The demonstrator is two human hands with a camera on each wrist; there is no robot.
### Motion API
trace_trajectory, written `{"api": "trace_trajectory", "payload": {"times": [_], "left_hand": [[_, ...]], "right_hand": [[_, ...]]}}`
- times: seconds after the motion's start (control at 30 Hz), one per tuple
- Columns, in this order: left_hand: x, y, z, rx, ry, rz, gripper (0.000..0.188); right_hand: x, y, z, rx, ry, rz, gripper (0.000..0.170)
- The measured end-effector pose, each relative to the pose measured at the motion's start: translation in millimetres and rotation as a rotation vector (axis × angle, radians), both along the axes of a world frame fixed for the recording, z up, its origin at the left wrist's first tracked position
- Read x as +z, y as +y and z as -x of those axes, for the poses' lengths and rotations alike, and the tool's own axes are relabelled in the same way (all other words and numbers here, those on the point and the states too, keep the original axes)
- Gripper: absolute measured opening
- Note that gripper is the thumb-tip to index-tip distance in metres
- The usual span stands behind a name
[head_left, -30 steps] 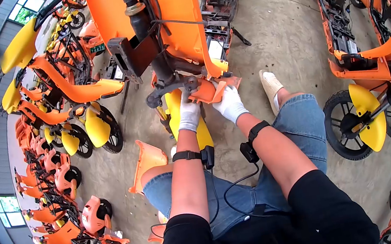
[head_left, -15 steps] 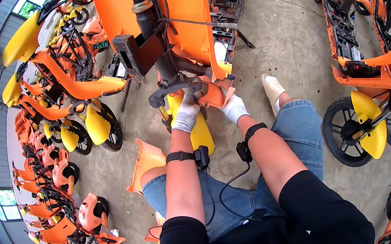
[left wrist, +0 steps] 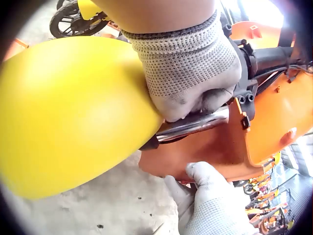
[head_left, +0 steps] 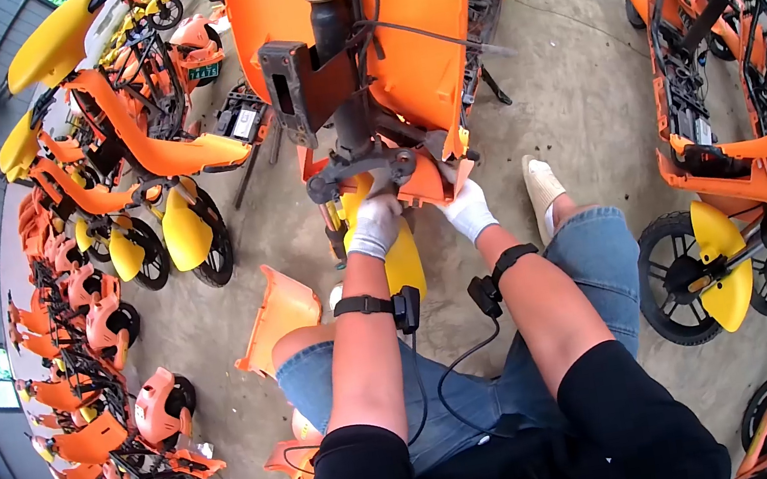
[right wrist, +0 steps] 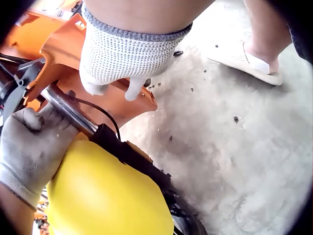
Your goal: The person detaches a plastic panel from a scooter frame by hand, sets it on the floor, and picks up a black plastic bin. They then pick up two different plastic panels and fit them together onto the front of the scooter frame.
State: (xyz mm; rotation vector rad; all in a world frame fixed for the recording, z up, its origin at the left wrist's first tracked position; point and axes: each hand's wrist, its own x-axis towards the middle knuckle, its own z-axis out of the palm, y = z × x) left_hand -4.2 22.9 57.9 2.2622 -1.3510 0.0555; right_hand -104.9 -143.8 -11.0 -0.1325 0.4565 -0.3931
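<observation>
In the head view, the left hand (head_left: 376,226) is at the front fork below the black steering clamp (head_left: 359,172). Its gloved fingers (left wrist: 186,105) curl round the chrome fork tube (left wrist: 195,123) beside the yellow fender (left wrist: 73,112); part of the grip is hidden. The right hand (head_left: 470,211) pinches the lower edge of an orange panel (head_left: 425,184), its thumb on the inner face in the left wrist view. In the right wrist view the right glove (right wrist: 129,61) covers part of the panel (right wrist: 127,105), and the left glove (right wrist: 36,142) lies against the tube.
A loose orange panel (head_left: 280,316) lies on the floor by the person's knee. Rows of orange scooters stand at the left; others with yellow fenders (head_left: 726,277) stand at the right. A thin black cable (right wrist: 105,111) hangs beside the fork. A sandalled foot (head_left: 544,184) is right of the hands.
The scooter front has shifted right in the head view. The left hand has stayed by the fork, and the right hand remains at the panel's edge, its fingers lower against it.
</observation>
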Motion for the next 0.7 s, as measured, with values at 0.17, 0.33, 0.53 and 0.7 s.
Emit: {"api": "trace_trajectory", "payload": {"times": [0.17, 0.33, 0.53, 0.7], "left_hand": [[5.8, -1.2, 3.4, 0.027, 0.013, 0.048, 0.014], [-14.5, -15.3, -4.0, 0.171, 0.858, 0.333, 0.026], [-56.6, -22.3, -11.8, 0.099, 0.924, 0.314, 0.031], [-67.4, -39.3, -10.7, 0.155, 1.53, 0.711, 0.048]], "right_hand": [[2.7, 4.3, 8.0, 0.032, 0.051, 0.293, 0.042], [12.4, 9.6, 13.5, -0.04, 0.016, 0.114, 0.043], [-0.6, 25.8, 28.9, -0.088, 0.164, 0.775, 0.043], [-1.9, 37.3, 24.5, 0.015, 0.68, 1.261, 0.06]]}}
